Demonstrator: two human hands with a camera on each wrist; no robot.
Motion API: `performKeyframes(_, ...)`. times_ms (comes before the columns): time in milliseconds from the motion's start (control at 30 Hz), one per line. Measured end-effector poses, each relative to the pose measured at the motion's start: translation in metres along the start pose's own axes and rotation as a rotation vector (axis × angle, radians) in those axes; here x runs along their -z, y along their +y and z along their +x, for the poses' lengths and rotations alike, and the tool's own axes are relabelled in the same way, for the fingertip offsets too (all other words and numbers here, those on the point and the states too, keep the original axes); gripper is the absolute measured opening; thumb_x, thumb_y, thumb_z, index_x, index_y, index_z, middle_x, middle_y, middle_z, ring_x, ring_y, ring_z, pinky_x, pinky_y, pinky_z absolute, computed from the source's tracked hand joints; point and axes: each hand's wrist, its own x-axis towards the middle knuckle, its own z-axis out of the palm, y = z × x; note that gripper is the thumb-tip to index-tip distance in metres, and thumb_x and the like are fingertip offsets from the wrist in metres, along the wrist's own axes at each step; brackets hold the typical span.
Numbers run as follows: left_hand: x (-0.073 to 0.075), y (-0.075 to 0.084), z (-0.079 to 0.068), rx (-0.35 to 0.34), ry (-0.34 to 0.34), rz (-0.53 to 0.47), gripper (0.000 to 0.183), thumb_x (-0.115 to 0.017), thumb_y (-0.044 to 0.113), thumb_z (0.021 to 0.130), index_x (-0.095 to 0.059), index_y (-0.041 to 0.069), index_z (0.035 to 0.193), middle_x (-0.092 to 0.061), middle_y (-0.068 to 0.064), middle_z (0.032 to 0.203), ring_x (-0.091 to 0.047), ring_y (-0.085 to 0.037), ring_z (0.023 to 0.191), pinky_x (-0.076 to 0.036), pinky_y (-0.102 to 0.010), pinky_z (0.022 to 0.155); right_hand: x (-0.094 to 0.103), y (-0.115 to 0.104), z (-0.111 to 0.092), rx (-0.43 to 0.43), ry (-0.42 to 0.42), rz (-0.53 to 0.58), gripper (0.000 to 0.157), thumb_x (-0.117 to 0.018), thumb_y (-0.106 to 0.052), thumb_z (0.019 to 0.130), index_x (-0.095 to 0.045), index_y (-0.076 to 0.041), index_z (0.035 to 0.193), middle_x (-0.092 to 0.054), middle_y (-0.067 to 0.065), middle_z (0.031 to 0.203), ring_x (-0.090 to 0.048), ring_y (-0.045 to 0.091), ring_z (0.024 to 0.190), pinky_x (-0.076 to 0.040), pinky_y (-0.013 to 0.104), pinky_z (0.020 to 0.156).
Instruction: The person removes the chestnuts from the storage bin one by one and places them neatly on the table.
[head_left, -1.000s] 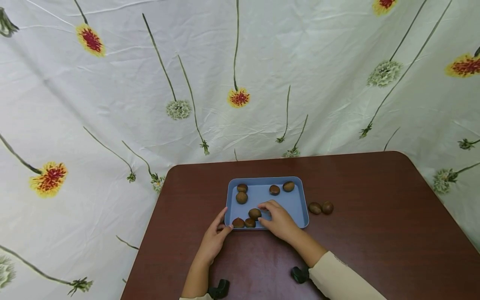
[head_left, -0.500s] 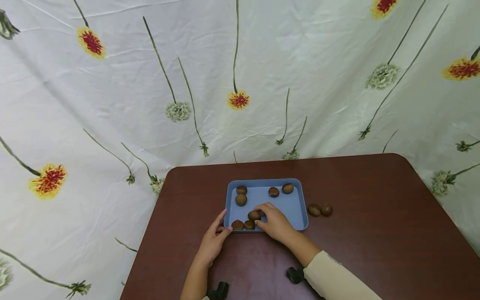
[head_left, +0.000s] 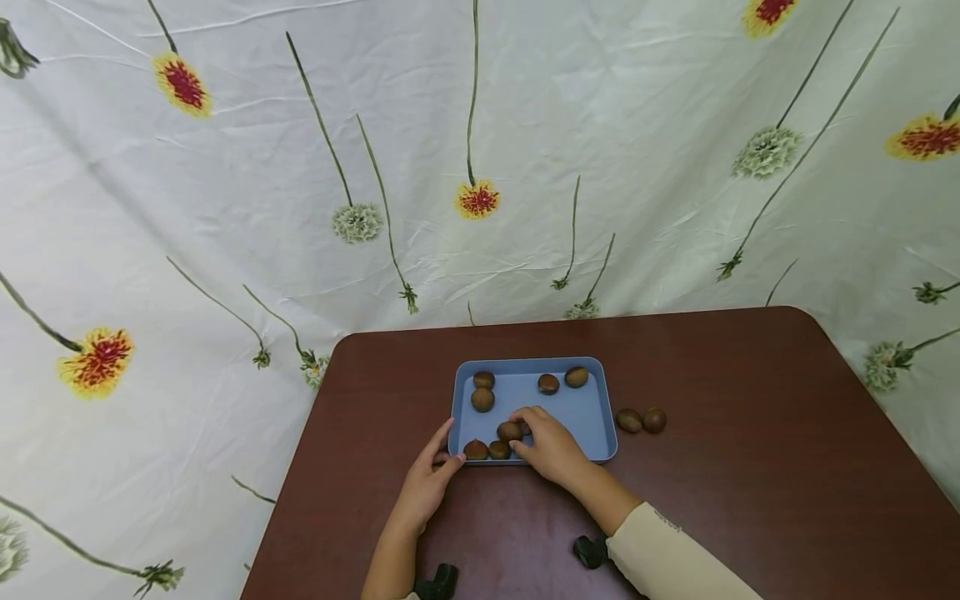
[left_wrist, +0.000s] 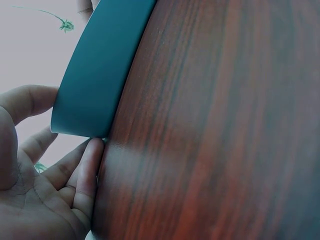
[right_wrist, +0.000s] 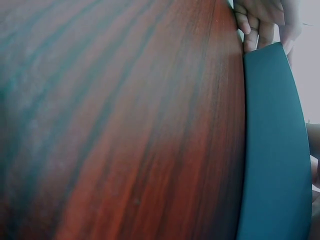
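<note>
A shallow blue tray lies on the table with several brown chestnuts in it. My left hand holds its near left corner, thumb at the front rim and fingers along the left side; the left wrist view shows the fingers at the corner of the tray wall. Inside the tray, my right hand curls thumb and fingers round a chestnut, mostly hidden by the hand. Right beside it is another chestnut, with two more chestnuts along the front wall.
Two chestnuts lie on the brown table just right of the tray. At the tray's back are a pair of chestnuts on the left and two chestnuts on the right. A flowered cloth hangs behind.
My right hand has moved slightly left in the tray and its fingers have closed in beside the front group of chestnuts. The left hand stays at the tray corner.
</note>
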Motion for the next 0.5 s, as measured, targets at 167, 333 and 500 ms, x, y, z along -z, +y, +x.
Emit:
performKeyframes(167, -0.0005, -0.0009, 0.0003, -0.006, 0.003, -0.004, 0.066, -0.067, 0.031, 0.098, -0.036, 0.043, 0.155, -0.059, -0.012, 0.114, -0.049, -0.021, 0.084, -0.040, -0.031, 0.070, 0.0009, -0.0016, -0.0007, -0.005, 0.004, -0.003, 0.031, -0.074, -0.018, 0.093, -0.063, -0.014, 0.122, -0.062, 0.003, 0.114, -0.061, 0.018, 0.100, -0.050, 0.040, 0.084)
performKeyframes(333, -0.0018, -0.0019, 0.0002, -0.003, 0.002, -0.005, 0.066, -0.065, 0.030, 0.099, -0.034, 0.041, 0.156, -0.060, -0.011, 0.112, -0.047, -0.020, 0.081, -0.039, -0.030, 0.066, 0.0006, -0.0016, -0.0008, -0.004, 0.009, -0.002, 0.029, -0.074, -0.018, 0.093, -0.063, -0.014, 0.120, -0.062, 0.003, 0.111, -0.060, 0.018, 0.099, -0.050, 0.040, 0.084)
performKeyframes(500, -0.0023, -0.0018, 0.0000, 0.002, 0.004, -0.009, 0.066, -0.065, 0.030, 0.099, -0.033, 0.041, 0.157, -0.059, -0.011, 0.110, -0.043, -0.017, 0.075, -0.038, -0.029, 0.064, 0.0013, -0.0009, -0.0018, -0.009, 0.016, 0.000, 0.029, -0.074, -0.018, 0.093, -0.064, -0.011, 0.119, -0.063, 0.004, 0.109, -0.061, 0.018, 0.098, -0.050, 0.040, 0.086)
